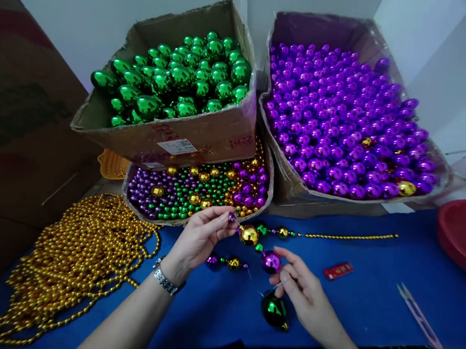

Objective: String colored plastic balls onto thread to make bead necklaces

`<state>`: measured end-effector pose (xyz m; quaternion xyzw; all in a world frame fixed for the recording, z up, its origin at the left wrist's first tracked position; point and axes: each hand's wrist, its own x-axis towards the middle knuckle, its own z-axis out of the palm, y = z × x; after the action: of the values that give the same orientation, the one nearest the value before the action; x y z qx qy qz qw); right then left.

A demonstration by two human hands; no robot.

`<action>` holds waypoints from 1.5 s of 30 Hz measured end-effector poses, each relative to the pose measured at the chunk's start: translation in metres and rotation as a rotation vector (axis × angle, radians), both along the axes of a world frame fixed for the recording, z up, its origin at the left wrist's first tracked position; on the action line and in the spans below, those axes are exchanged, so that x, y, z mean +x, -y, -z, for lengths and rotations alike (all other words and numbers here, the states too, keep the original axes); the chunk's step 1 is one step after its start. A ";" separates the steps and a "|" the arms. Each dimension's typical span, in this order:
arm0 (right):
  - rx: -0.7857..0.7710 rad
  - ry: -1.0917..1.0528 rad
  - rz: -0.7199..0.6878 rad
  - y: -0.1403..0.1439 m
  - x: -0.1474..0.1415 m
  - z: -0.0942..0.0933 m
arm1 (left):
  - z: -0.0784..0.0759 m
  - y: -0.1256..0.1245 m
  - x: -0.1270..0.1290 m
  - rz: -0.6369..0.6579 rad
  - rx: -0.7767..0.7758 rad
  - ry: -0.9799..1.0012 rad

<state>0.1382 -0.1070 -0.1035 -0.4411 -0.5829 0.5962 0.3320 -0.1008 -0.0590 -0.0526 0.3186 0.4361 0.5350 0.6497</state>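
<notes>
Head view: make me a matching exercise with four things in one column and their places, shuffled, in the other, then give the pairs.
Things:
1. box of green balls
2. box of purple balls
3. heap of gold bead strings
4. red card

Places:
A. on the blue cloth to the right of the right hand
B. far right, behind the blue cloth
C. stacked over the tray of mixed beads
D. left of the left hand

Pairs: 1-C, 2-B, 3-D, 4-A
</notes>
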 end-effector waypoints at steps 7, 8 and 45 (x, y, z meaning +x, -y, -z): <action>0.033 0.069 -0.006 0.000 0.002 0.003 | 0.000 0.003 -0.002 -0.022 0.082 -0.157; 0.048 0.090 -0.007 0.000 0.002 0.004 | -0.001 0.004 -0.002 -0.027 0.107 -0.212; 0.373 0.222 0.252 -0.028 0.046 -0.027 | -0.012 -0.006 0.093 0.070 0.629 -0.602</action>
<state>0.1844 -0.0794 -0.0769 -0.5041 -0.6560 0.3800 0.4136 -0.0077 -0.0534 -0.0402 0.6573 0.4108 0.5025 0.3828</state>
